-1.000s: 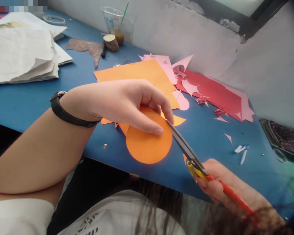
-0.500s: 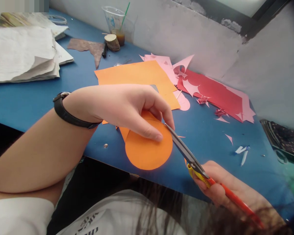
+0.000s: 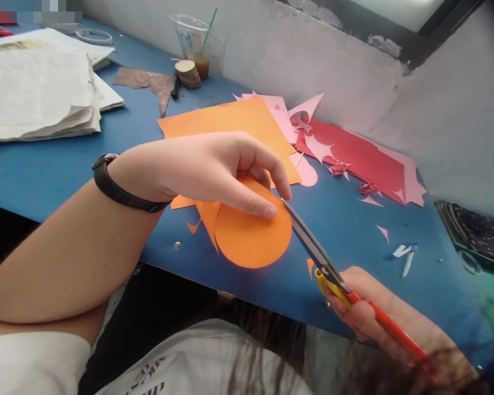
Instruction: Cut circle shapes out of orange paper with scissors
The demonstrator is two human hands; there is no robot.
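My left hand (image 3: 234,173) grips a piece of orange paper (image 3: 253,238), its thumb lying across the top face and the other fingers partly hidden behind. The paper has a rounded lower edge, and a strip of it trails off to the left. In my right hand (image 3: 362,302) is a pair of scissors (image 3: 319,255) with red and yellow handles. Their blades look closed or nearly so, with the tip at the paper's right edge by my left fingertips. A larger orange sheet (image 3: 230,118) lies on the table behind my left hand.
Red paper (image 3: 354,148) and pink scraps (image 3: 319,148) lie along the wall. A plastic cup with a green straw (image 3: 193,44) stands at the back beside a wood piece (image 3: 188,74). Stacked papers (image 3: 37,93) cover the left. Small white-blue pieces (image 3: 407,255) lie at right on the blue table (image 3: 123,148).
The orange paper has shifted slightly up and turned in my left hand, showing its trailing strip and a small scrap at left. The scissors have moved slightly, their tip still at the paper's edge.
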